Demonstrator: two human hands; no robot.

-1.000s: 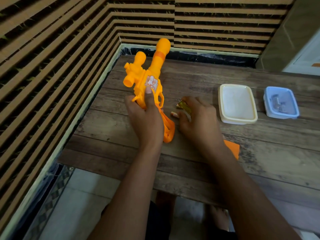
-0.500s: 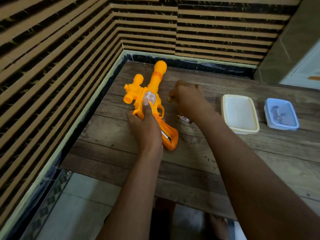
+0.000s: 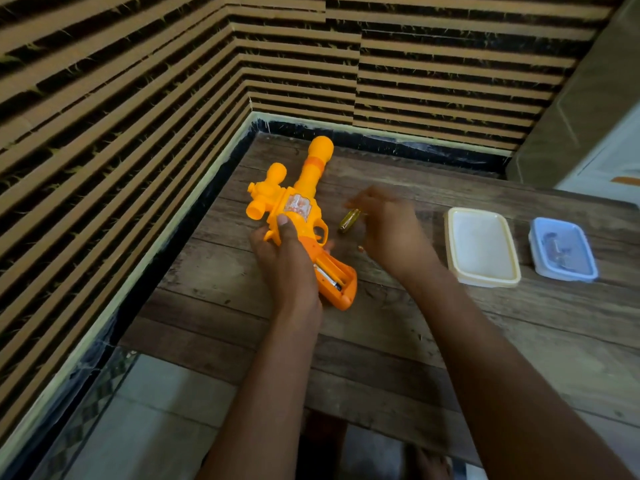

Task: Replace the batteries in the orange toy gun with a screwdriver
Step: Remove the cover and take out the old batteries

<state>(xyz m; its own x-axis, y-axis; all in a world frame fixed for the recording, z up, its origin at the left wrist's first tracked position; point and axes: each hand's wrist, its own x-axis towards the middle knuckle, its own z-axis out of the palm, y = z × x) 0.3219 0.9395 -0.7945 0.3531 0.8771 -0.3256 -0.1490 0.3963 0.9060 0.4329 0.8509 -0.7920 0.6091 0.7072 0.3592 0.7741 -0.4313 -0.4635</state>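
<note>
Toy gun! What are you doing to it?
The left hand grips the toy gun on the table. Its handle is open, with one battery inside. The right hand, blurred, seems to pinch a gold battery just beside the gun. A white box and a blue box sit to the right.

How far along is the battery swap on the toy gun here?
Done: the gun's handle compartment is open, cover off, one battery seated inside. In hand: the left hand grips the gun while the right hand pinches a second battery beside it. Left: probably seating that one, then refitting and screwing down the cover; neither cover nor screwdriver is in view.
</note>
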